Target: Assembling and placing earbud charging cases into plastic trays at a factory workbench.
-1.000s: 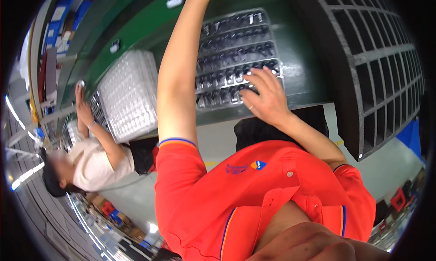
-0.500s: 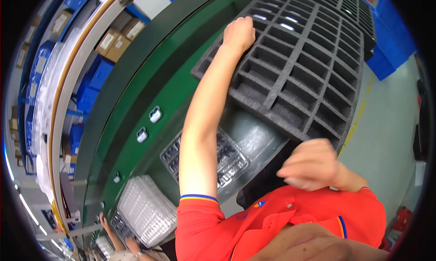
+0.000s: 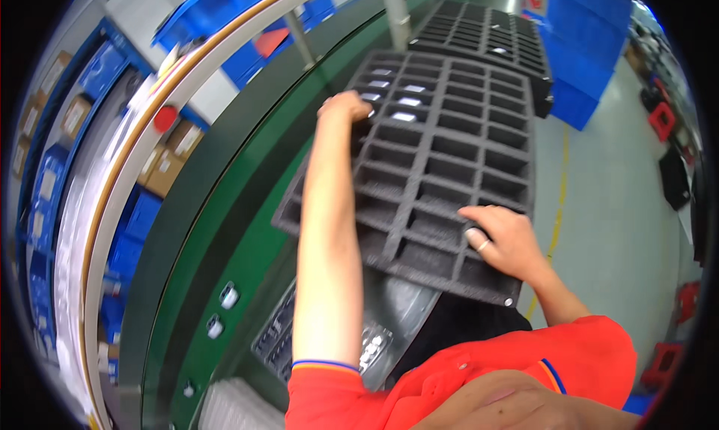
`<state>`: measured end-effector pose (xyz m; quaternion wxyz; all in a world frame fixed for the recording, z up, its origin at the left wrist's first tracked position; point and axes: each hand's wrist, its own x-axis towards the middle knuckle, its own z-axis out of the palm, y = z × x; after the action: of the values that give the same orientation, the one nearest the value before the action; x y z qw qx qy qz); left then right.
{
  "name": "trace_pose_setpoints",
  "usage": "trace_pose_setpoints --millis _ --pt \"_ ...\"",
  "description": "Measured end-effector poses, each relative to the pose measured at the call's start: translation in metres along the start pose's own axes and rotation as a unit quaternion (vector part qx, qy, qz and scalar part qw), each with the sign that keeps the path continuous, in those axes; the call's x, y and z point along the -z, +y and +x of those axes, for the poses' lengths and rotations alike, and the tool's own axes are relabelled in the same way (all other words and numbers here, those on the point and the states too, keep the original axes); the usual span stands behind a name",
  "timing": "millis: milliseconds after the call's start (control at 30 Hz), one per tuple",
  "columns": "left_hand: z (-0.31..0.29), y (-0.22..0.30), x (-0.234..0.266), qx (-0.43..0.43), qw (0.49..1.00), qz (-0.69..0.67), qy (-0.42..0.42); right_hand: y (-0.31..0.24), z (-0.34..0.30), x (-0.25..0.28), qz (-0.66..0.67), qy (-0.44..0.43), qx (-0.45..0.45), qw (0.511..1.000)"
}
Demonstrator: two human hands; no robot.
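Observation:
A dark grey foam tray [image 3: 438, 168] with many rectangular cells lies in front of me. Small white pieces [image 3: 405, 117] sit in several of its far-left cells. My left hand [image 3: 346, 108] is curled over the tray's far left edge, its fingertips beside a white piece. On the near right side, my right hand [image 3: 509, 239], with a ring on one finger, grips the tray's edge with fingers bent into the cells. The undersides of both hands are hidden.
Left of the tray runs a green conveyor belt [image 3: 251, 258] carrying several small white-and-dark pieces [image 3: 228, 295]. A clear plastic tray [image 3: 374, 344] and stacked clear trays [image 3: 236, 407] lie nearer me. Beyond are another foam tray [image 3: 487, 37], a metal post [image 3: 395, 14] and blue bins [image 3: 584, 48].
My right hand has gone from in front of my chest to the tray's near right edge. My left hand stays at the tray's left side. The view has shifted, showing more of the far end.

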<state>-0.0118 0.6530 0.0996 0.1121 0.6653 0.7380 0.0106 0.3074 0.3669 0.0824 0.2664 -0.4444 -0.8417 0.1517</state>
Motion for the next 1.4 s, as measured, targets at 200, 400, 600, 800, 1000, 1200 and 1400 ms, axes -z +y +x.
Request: trace_pose_setpoints --millis 200,400,600,800,1000,1200,1400 --pt "-0.005 0.024 -0.008 0.062 0.996 0.039 -0.057 0.002 -0.004 0.000 -0.017 0.002 -0.001 1.000" --pt "-0.035 0.034 -0.003 0.060 0.998 0.006 -0.032 0.005 -0.005 -0.005 -0.030 0.029 0.009 0.999" --pt "-0.053 0.031 -0.029 0.020 0.972 -0.089 0.214 0.009 0.000 -0.004 -0.013 0.020 0.010 1.000" --pt "-0.055 0.023 -0.031 -0.212 0.862 0.131 0.442 0.009 0.001 -0.005 -0.012 0.001 -0.002 1.000" --pt "-0.139 0.020 0.022 -0.161 0.838 -0.300 0.427 0.000 -0.007 -0.004 0.059 0.115 0.032 0.991" --pt "-0.314 0.034 0.013 -0.231 0.794 -0.539 0.162 -0.058 0.004 0.007 0.224 0.182 0.125 0.949" --pt "-0.404 0.001 -0.030 -0.144 0.748 -0.609 0.223 -0.115 -0.002 -0.024 0.581 -0.124 -0.038 0.804"
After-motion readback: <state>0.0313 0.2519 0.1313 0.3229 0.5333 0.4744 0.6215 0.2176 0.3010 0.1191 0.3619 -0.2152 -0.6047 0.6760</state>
